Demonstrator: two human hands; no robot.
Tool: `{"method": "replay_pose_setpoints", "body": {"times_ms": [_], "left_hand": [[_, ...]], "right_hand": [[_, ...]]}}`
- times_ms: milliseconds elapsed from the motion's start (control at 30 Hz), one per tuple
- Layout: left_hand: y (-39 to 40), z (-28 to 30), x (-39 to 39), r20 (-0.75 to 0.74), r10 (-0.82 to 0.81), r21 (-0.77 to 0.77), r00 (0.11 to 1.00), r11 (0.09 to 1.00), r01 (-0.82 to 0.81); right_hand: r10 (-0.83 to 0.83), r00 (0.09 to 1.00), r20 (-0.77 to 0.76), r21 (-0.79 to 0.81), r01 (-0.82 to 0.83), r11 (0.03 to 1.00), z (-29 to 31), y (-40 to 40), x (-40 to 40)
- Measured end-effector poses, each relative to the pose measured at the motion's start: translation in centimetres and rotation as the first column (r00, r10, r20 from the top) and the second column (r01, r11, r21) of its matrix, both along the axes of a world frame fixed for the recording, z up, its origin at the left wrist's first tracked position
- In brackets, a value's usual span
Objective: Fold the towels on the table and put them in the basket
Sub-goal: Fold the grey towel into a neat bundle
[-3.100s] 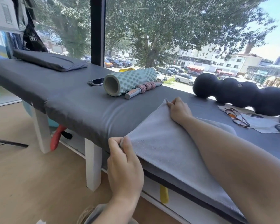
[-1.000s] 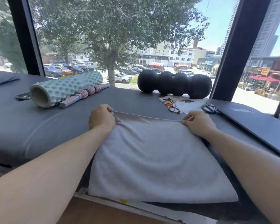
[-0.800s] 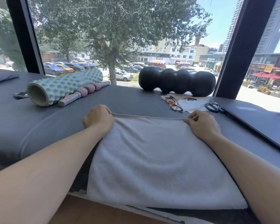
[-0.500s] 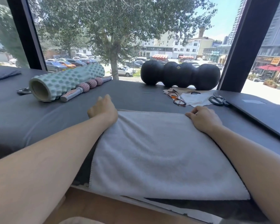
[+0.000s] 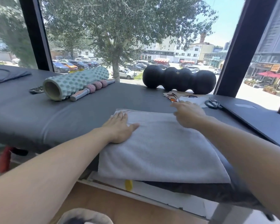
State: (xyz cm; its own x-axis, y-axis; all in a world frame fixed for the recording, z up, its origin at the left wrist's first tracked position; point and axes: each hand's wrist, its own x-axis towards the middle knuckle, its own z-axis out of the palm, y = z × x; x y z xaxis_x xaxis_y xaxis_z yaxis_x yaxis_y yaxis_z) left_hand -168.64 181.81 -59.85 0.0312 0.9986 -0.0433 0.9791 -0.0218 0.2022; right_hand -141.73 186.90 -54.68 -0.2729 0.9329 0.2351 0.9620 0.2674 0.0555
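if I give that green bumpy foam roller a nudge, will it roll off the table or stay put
The foam roller is a round tube lying on its side, so a sideways nudge would probably set it rolling. Its bumps and the padded table likely slow it. The massage stick lying against it may block it toward the window.

Sunlit window (image 5: 168, 38), dark frame posts (image 5: 242, 46), wood floor (image 5: 120, 206).

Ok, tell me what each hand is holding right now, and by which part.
Nothing is held. The left hand lies flat, pressing the grey towel near its far left corner; the right hand, blurred, hovers open above the far right edge.
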Motion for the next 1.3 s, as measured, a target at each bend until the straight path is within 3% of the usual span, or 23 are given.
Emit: {"method": "replay_pose_setpoints", "body": {"times_ms": [67,133,300,400,467,500,567,633,800,933,1033,1133,1200,1300], "left_hand": [[0.0,-0.1,0.0,-0.016,0.014,0.012,1.000,1.000,-0.014],[-0.3,0.0,-0.1,-0.016,0.043,0.015,0.999,0.999,-0.043],[-3.3,0.5,-0.7,-0.100,0.074,0.045,0.992,0.997,-0.070],[-5.5,1.0,0.2,-0.184,0.109,0.326,0.977,0.944,-0.044],[-7.2,1.3,2.4,-0.107,-0.016,0.506,0.994,0.860,0.068],[-8.0,1.4,3.7,-0.036,-0.107,0.516,0.994,0.849,0.110],[-9.4,1.0,5.6,0.079,-0.213,0.386,0.974,0.907,0.167],[-10.2,-0.3,5.9,-0.001,-0.239,0.246,0.971,0.941,0.232],[-11.5,-2.0,2.8,-0.123,-0.267,0.289,0.956,0.912,0.292],[-12.9,-3.0,1.2,-0.361,-0.296,0.330,0.884,0.846,0.418],[-13.1,-3.4,1.9,-0.398,-0.336,0.398,0.853,0.775,0.491],[-13.4,-5.1,2.6,-0.447,-0.401,0.457,0.800,0.667,0.589],[-13.7,-5.9,1.9,-0.457,-0.404,0.504,0.793,0.617,0.605],[-14.0,-6.5,-0.5,-0.480,-0.397,0.560,0.782,0.547,0.622]], "right_hand": [[0.159,0.983,-0.091,-0.153,-0.172,0.973,-0.5,-2.4,-2.9],[0.179,0.979,-0.095,-0.317,-0.200,0.927,-1.7,-3.4,-3.1],[-0.137,0.990,-0.037,-0.360,0.114,0.926,-2.3,-1.4,3.2],[-0.156,0.988,0.022,-0.247,0.157,0.956,-1.6,-2.6,2.9],[-0.052,0.997,-0.058,-0.186,0.040,0.982,-1.0,-5.1,0.9],[0.021,0.994,-0.104,-0.192,-0.041,0.980,-1.2,-6.7,-0.2],[0.131,0.982,-0.137,-0.233,-0.161,0.959,-2.7,-9.4,-1.7],[0.147,0.977,-0.156,-0.257,-0.184,0.949,-3.8,-10.9,-1.5],[0.076,0.992,-0.099,-0.235,-0.098,0.967,-3.5,-11.9,1.9],[0.076,0.985,-0.152,-0.003,-0.078,0.997,-4.4,-14.3,3.2],[0.200,0.976,-0.083,0.178,-0.183,0.967,-4.4,-16.6,1.7],[0.390,0.914,0.110,0.109,-0.401,0.910,-6.6,-18.4,0.9],[0.411,0.889,0.202,0.114,-0.438,0.892,-8.3,-18.5,1.9],[0.391,0.906,0.162,0.216,-0.419,0.882,-8.8,-18.5,3.7]]}}
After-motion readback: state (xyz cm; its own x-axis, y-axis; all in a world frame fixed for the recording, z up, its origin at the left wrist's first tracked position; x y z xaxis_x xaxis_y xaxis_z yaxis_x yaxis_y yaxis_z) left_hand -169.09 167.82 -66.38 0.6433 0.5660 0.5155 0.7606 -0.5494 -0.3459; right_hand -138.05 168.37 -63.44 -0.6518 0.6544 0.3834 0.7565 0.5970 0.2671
